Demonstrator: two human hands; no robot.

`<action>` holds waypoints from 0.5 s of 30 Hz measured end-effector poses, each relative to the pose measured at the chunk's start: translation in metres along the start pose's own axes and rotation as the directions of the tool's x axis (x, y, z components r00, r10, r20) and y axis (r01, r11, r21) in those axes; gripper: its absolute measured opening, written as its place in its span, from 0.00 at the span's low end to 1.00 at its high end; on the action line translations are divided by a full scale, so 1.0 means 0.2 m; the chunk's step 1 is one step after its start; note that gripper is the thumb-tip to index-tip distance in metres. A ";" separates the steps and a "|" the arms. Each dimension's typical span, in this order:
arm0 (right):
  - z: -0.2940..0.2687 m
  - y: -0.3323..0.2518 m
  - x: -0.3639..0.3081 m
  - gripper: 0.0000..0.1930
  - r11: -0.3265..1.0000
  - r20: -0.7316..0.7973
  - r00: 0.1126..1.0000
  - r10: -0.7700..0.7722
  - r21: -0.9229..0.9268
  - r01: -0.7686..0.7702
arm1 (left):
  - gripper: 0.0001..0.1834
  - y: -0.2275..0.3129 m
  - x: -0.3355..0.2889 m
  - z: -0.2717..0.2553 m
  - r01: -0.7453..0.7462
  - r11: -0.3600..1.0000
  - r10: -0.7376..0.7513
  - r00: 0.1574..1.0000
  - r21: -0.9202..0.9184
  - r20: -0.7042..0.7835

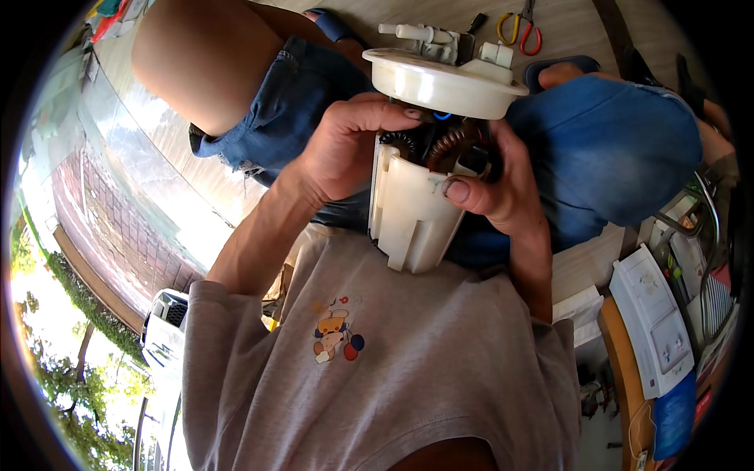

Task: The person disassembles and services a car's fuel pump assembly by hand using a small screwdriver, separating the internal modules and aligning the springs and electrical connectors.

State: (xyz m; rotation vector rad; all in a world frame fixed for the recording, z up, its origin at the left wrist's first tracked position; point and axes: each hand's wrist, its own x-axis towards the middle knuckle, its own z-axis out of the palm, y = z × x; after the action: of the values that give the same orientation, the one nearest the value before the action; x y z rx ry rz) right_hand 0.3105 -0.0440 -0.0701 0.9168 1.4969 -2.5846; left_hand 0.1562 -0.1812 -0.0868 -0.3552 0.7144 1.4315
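A fuel pump module is held up in front of my lap, between both hands. Its round off-white flange with pipe fittings is at the top, and a cream canister hangs below, slightly tilted. Dark corrugated hoses and a small blue ring show in the gap between them. My left hand grips from the left, its thumb reaching into the gap beneath the flange. My right hand wraps the right side, thumb pressed at the canister's upper rim. Several fingers are hidden behind the module.
Pliers with one yellow and one red handle lie on the floor beyond the flange, beside a small black-tipped piece. My knees in blue shorts flank the module. At right stands a white plastic tray; a vehicle appears outside at left.
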 end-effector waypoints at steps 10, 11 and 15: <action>0.01 0.00 0.00 0.43 0.999 -0.037 0.998 -0.041 -0.022 0.040 | 0.17 0.02 -0.01 -0.04 -0.042 0.969 0.044 0.999 0.244 -0.002; 0.00 0.00 0.00 0.43 0.999 -0.039 0.999 -0.037 -0.023 0.036 | 0.18 0.02 -0.01 -0.05 -0.052 0.974 0.052 0.999 0.221 0.006; 0.01 -0.03 0.00 0.47 0.996 -0.058 0.996 -0.073 0.045 0.076 | 0.17 0.04 -0.01 0.01 -0.123 0.992 0.122 0.992 0.036 0.038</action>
State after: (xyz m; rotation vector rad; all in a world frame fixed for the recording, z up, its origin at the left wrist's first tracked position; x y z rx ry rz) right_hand 0.3075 -0.0420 -0.0651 0.9641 1.5185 -2.6790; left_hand 0.1493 -0.1806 -0.0816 -0.2587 0.7440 1.5345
